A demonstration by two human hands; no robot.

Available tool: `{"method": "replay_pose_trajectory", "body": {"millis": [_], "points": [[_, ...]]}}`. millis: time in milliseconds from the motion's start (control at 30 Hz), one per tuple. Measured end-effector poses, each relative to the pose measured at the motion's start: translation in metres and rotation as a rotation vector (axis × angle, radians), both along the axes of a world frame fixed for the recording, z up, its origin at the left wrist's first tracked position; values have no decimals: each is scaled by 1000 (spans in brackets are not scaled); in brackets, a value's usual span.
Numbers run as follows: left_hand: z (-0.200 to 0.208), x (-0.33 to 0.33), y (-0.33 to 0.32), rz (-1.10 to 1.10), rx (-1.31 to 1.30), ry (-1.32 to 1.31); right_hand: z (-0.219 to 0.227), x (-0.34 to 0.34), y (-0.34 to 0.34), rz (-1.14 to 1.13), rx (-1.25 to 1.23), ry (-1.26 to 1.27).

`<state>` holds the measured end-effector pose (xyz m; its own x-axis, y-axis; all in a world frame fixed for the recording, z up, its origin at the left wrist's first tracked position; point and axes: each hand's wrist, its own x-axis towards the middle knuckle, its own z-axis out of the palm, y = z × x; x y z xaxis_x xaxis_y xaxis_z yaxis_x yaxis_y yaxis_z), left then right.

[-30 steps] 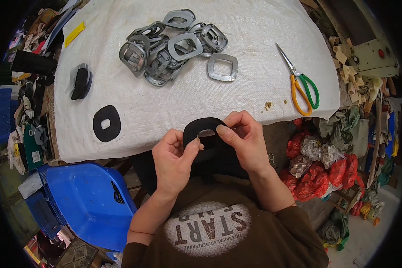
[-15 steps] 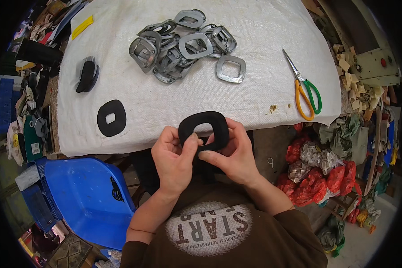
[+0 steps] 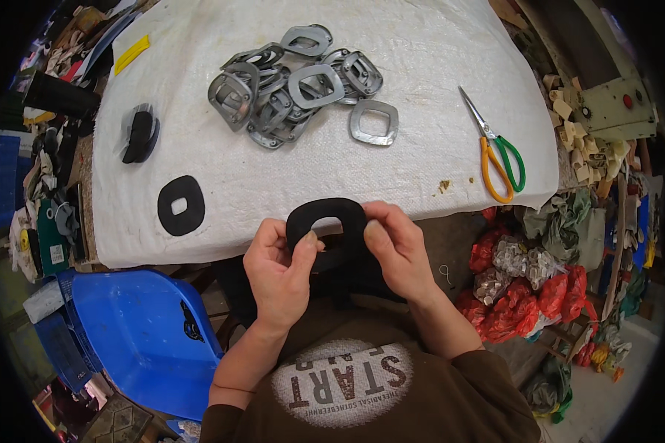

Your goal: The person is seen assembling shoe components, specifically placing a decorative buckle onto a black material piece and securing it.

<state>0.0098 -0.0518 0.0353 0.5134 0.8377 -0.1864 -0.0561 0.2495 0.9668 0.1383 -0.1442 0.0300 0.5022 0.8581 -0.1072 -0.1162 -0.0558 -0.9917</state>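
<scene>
- Black ring (image 3: 325, 221), flat and rounded-square, sits between my hands just past the near edge of the table (image 3: 421, 59).
- My left hand (image 3: 277, 273) pinches its left side, thumb on top.
- My right hand (image 3: 395, 247) pinches the right side.
- Its long axis runs left-right, its hole facing up at me.

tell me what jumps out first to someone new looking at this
A black ring-shaped piece is held between the left hand and right hand at the table's near edge. Behind it, a heap of grey metal rings lies on the white cloth, with orange-and-green scissors to the right.
</scene>
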Motion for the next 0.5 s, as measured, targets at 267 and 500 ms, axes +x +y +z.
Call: {"method": "replay_pose_trajectory", "body": {"millis": [267,500], "points": [[4,1,-4,-108,12,67,-4,7,7,-39,114,304],[8,5,-3,-181,-137,108,-6,2,7,-211,235,-555]]}}
